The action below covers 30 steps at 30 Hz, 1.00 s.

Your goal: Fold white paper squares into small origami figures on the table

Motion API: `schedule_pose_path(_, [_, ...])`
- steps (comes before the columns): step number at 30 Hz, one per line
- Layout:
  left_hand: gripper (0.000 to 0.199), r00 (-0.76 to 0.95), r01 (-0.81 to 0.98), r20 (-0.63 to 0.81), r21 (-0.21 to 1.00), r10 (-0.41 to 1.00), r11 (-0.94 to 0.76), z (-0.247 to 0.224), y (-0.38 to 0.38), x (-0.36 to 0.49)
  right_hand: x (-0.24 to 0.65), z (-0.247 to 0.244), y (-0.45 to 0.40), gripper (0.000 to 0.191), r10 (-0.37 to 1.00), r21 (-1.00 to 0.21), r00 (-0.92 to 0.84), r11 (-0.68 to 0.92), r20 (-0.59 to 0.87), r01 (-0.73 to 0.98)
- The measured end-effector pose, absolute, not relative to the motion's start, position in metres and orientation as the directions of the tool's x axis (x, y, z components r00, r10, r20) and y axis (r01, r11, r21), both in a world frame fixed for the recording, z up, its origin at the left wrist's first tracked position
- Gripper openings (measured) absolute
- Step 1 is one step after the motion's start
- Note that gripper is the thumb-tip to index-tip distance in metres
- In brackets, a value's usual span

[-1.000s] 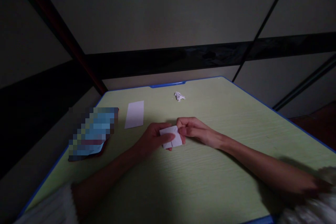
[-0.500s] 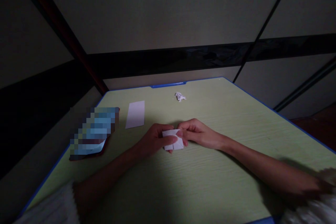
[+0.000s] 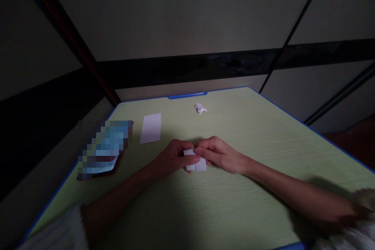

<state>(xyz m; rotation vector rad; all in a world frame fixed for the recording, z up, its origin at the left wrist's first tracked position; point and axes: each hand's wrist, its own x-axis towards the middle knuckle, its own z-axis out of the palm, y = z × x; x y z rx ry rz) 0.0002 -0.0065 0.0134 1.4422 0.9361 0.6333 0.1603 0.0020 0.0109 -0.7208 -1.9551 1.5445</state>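
Observation:
A small piece of folded white paper (image 3: 200, 165) with creases and a seam down its front is held between both hands above the table. My left hand (image 3: 175, 157) grips its left side, thumb lying across the front. On the right, my right hand (image 3: 218, 153) pinches the upper right part, its thumb pressed on the paper close to the left thumb tip. The other fingers curl behind the paper and are partly hidden.
A flat white paper sheet (image 3: 151, 128) lies left of the hands. Farther back sits a small folded paper figure (image 3: 200, 108). A device with a blurred-out screen (image 3: 108, 148) rests at the left of the blue-edged table (image 3: 263, 133). Dark panels (image 3: 187, 15) stand behind.
The right thumb has slid left across the paper's top, nearer the left thumb. The paper and hands have shifted slightly down in view.

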Motion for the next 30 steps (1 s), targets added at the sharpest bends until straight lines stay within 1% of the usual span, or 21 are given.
schedule_pose_path(3, [0.020, 0.459, 0.117, -0.111, 0.991, 0.881, 0.064, 0.010, -0.005, 0.000, 0.159, 0.011, 0.004, 0.033, 0.715, -0.987, -0.691, 0.160, 0.106, 0.014])
schedule_pose_path(7, [0.021, 0.404, 0.064, -0.080, 0.996, 0.911, 0.060, 0.005, -0.002, -0.001, 0.157, 0.009, 0.008, 0.026, 0.629, -0.989, -0.769, 0.148, 0.110, -0.021])
schedule_pose_path(11, [0.023, 0.393, 0.060, -0.082, 0.996, 0.916, 0.064, 0.003, -0.001, -0.003, 0.157, 0.005, 0.009, 0.021, 0.617, -0.993, -0.781, 0.112, 0.098, -0.037])
schedule_pose_path(14, [0.023, 0.423, 0.056, -0.081, 0.996, 0.903, 0.063, 0.003, -0.002, -0.003, 0.157, 0.005, 0.009, 0.016, 0.610, -0.994, -0.785, 0.090, 0.109, -0.068])
schedule_pose_path(17, [0.025, 0.450, 0.036, -0.057, 0.998, 0.891, 0.045, 0.003, -0.004, -0.003, 0.157, 0.007, 0.009, 0.015, 0.602, -0.994, -0.791, 0.057, 0.112, -0.097])
schedule_pose_path(22, [0.028, 0.435, -0.006, -0.026, 0.999, 0.900, 0.032, 0.002, -0.004, -0.003, 0.156, 0.009, 0.008, 0.016, 0.574, -0.988, -0.809, 0.002, 0.126, -0.153])
schedule_pose_path(23, [0.027, 0.434, -0.018, -0.027, 0.999, 0.901, 0.039, 0.002, -0.003, -0.003, 0.155, 0.009, 0.008, 0.016, 0.592, -0.986, -0.794, 0.008, 0.138, -0.165])
schedule_pose_path(25, [0.026, 0.411, -0.038, -0.031, 0.998, 0.911, 0.051, 0.002, -0.001, -0.004, 0.154, 0.006, 0.008, 0.016, 0.671, -0.984, -0.727, 0.026, 0.146, -0.174])
schedule_pose_path(28, [0.021, 0.325, -0.064, -0.015, 0.997, 0.946, 0.038, 0.002, 0.002, -0.004, 0.153, 0.003, 0.008, 0.022, 0.796, -0.986, -0.593, 0.031, 0.125, -0.166])
schedule_pose_path(30, [0.019, 0.271, -0.074, -0.004, 0.997, 0.963, 0.025, 0.001, 0.003, -0.004, 0.152, 0.002, 0.009, 0.025, 0.835, -0.985, -0.537, 0.032, 0.120, -0.170])
